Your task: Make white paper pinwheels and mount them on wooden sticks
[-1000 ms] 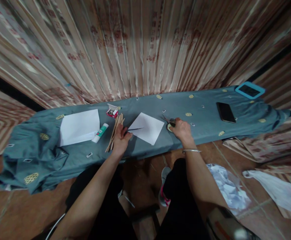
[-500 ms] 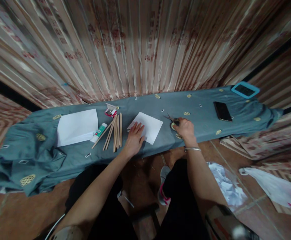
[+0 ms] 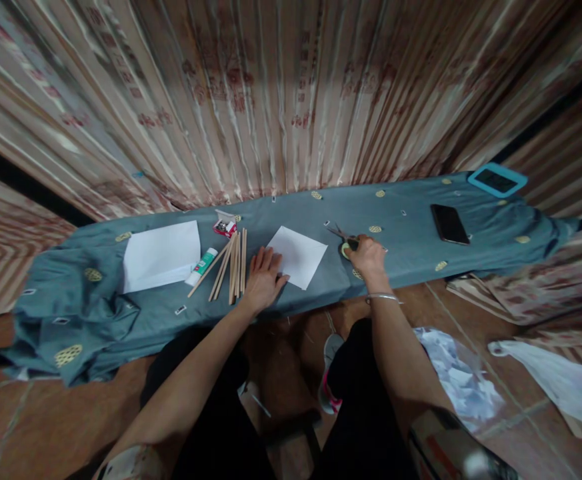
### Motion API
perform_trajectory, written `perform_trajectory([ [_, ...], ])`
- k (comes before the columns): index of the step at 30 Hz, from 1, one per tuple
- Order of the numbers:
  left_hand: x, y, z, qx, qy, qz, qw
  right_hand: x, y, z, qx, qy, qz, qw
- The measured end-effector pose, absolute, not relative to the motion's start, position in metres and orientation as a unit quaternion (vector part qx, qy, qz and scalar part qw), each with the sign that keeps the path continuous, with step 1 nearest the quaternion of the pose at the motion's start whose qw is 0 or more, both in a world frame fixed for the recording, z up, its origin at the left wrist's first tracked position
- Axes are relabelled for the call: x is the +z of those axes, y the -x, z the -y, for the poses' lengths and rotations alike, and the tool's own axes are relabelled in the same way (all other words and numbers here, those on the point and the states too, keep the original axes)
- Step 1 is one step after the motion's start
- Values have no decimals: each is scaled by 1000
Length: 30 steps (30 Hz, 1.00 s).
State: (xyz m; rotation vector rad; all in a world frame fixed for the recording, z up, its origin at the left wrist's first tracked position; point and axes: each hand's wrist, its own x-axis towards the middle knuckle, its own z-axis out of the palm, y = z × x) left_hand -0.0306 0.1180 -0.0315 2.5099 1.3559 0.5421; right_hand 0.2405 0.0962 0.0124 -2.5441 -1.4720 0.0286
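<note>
My left hand [image 3: 265,280] lies flat, fingers spread, over the left edge of a white square of paper [image 3: 301,257], which is turned cornerwise. My right hand [image 3: 369,257] is closed around the handle end of a pair of scissors [image 3: 341,233] low over the cloth. The blades point away to the left, slightly apart. A dark and pale green rounded part shows beside my fingers; the rest is hidden under the hand. Just left of my left hand lie several thin wooden sticks [image 3: 233,267], fanned out, and a green and white glue stick [image 3: 204,262].
A stack of white paper [image 3: 163,257] and a small red open box [image 3: 225,225] with tiny metallic pieces lie left on the grey-green cloth [image 3: 405,240]. To the right are a black phone [image 3: 449,224] and a blue-framed tablet [image 3: 498,180]. Scrap paper in a clear bag [image 3: 461,380] sits on the floor.
My left hand has slid left, from the middle of the paper square to its left edge. My right hand stays at the scissors. The whole view has shifted slightly.
</note>
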Motion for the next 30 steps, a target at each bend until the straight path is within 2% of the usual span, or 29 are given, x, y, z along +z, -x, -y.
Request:
perform_trajectory([
  [8,-27,43,-144,288,-772,-527,211,9,-235,-97,11,849,515,121],
  [16,-17,41,-159,271,-754,-547,242,6,-239,-94,-2,850,507,142],
  [30,-8,52,-159,227,-772,-566,177,-3,-252,-96,6,842,516,155],
])
